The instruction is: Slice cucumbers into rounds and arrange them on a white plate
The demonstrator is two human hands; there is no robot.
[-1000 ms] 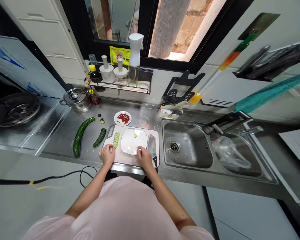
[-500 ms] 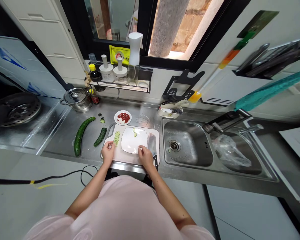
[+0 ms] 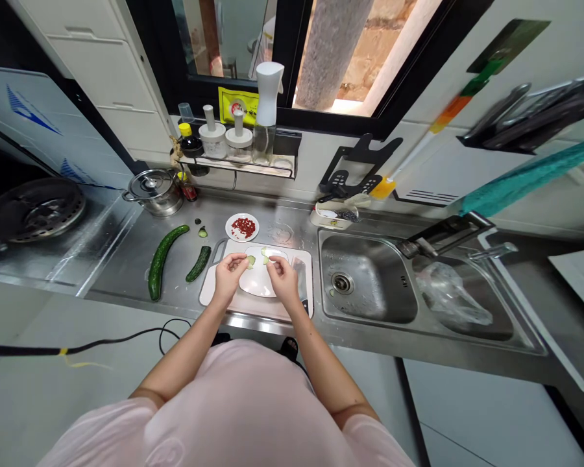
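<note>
Over the white plate (image 3: 257, 286), my left hand (image 3: 228, 277) pinches cucumber slices (image 3: 250, 261) between thumb and fingers. Close by on the right, my right hand (image 3: 284, 283) is closed at the fingertips on a pale green cucumber slice (image 3: 265, 260). Another slice lies near the plate's far edge. The plate rests on a light cutting board (image 3: 208, 293). A knife (image 3: 300, 267) lies on the board's right side, partly hidden by my right hand. Left of the board is a cut piece of cucumber (image 3: 198, 264).
A whole cucumber (image 3: 163, 259) lies farther left. A small dish of chopped red pieces (image 3: 242, 227) stands behind the board, near cucumber ends (image 3: 202, 231). The steel sink (image 3: 370, 285) is at right, a lidded pot (image 3: 156, 192) at back left. Bottles and jars fill a wall shelf (image 3: 267, 170).
My left hand has moved right and up from the board's slices to above the plate, carrying slices. My right hand has shifted slightly farther over the plate and now pinches a slice.
</note>
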